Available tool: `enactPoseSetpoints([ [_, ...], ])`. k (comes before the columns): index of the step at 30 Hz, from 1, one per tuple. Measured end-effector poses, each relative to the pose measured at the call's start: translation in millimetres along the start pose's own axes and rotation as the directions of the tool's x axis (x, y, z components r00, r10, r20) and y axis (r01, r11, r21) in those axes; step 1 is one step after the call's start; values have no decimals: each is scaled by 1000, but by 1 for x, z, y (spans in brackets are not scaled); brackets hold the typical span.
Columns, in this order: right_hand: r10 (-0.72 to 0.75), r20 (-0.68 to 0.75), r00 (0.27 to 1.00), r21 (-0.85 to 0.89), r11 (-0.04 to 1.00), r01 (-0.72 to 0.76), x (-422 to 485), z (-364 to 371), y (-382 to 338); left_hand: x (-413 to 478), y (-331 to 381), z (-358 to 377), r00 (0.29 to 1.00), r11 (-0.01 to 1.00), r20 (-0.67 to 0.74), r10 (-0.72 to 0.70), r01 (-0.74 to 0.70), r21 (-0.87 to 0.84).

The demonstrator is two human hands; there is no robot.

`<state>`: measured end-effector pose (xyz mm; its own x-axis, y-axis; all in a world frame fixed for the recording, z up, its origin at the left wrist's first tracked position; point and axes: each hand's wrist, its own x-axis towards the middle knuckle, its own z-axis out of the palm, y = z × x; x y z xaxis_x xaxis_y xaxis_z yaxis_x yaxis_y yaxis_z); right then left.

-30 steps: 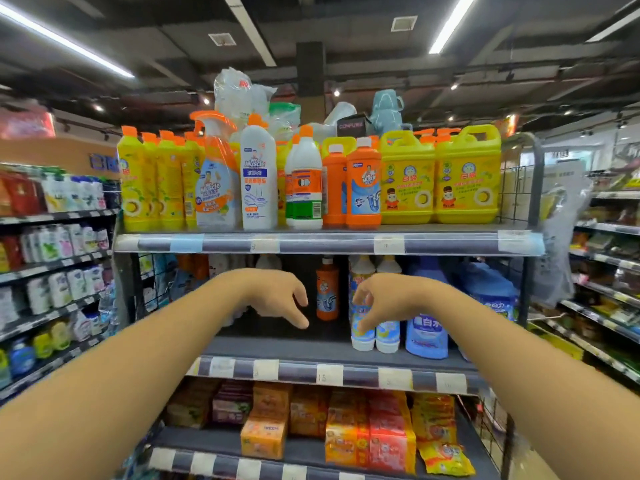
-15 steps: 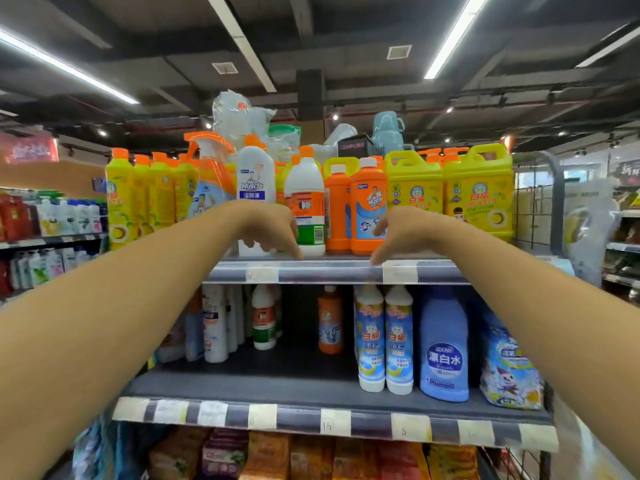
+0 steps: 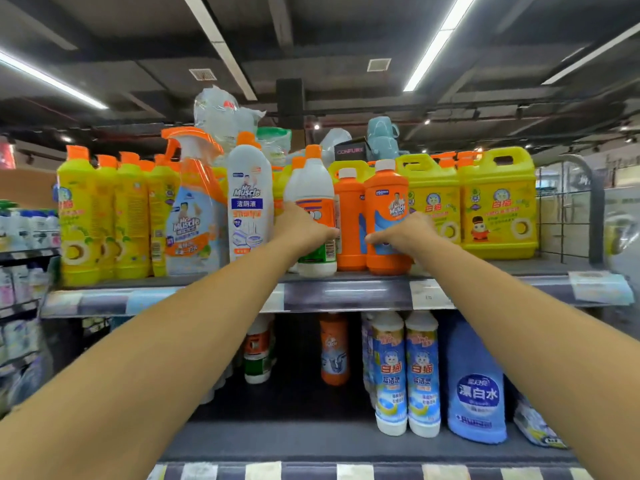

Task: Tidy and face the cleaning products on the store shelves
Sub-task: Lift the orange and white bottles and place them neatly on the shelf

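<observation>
- The white orange-capped bottle (image 3: 311,188) stands upright at the front edge of the top shelf (image 3: 346,294), near the middle of the row.
- The left hand (image 3: 304,232) holds it from the 9 o'clock side, fingers curled round its labelled middle.
- The orange Mr Muscle bottle (image 3: 388,199), white-capped and upright, stands at 3 o'clock of the white one, also at the front edge, with its label facing out.
- The right hand (image 3: 407,233) grips it low on the body from the 3 o'clock side, fingers wrapped across the front.
- A plain orange bottle (image 3: 349,216) stands between the two held bottles, slightly further back, close against both.
- At 9 o'clock of the left hand stands a tall white Mr Muscle bottle (image 3: 250,209), just beside the held white one.
- Further toward 9 o'clock is a spray bottle (image 3: 194,220) with an orange trigger, then a row of yellow bottles (image 3: 83,216) with orange caps.
- At 3 o'clock of the right hand stand yellow jugs (image 3: 498,209) with moulded handles, labels facing out.
- On the lower shelf (image 3: 311,441), at 6 o'clock of the right hand, two blue-labelled white bottles (image 3: 389,375) stand side by side, touching.
- A blue bleach bottle (image 3: 476,389) is just beside them at 3 o'clock.
- A small orange bottle (image 3: 334,351) stands further back on that shelf, at 6 o'clock of the left hand.
</observation>
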<state>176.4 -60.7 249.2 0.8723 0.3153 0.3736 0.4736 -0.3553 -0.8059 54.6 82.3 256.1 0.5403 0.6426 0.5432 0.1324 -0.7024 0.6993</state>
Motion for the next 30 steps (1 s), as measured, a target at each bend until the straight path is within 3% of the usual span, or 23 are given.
enactPoseSetpoints([
  [7, -16, -9, 1000, 143, 990, 17, 11, 10, 6, 9, -5, 6, 1000, 999, -3, 24, -24, 46],
  [12, -86, -158, 984, 128, 986, 106, -5, 7, 5, -2, -5, 7, 994, 998, -100, 54, -56, -13],
  [18, -195, -309, 931, 300, 909, 290, -31, -22, -10, -27, 29, -18, 932, 959, -230, 280, -282, 25],
  [22, -275, -291, 916, 295, 885, 359, -58, -43, -13, -61, 49, -38, 911, 929, -180, 370, -368, 45],
  [30, -316, -142, 938, 326, 880, 346, -131, -62, 32, -152, 33, -43, 953, 962, -130, 273, -274, 16],
])
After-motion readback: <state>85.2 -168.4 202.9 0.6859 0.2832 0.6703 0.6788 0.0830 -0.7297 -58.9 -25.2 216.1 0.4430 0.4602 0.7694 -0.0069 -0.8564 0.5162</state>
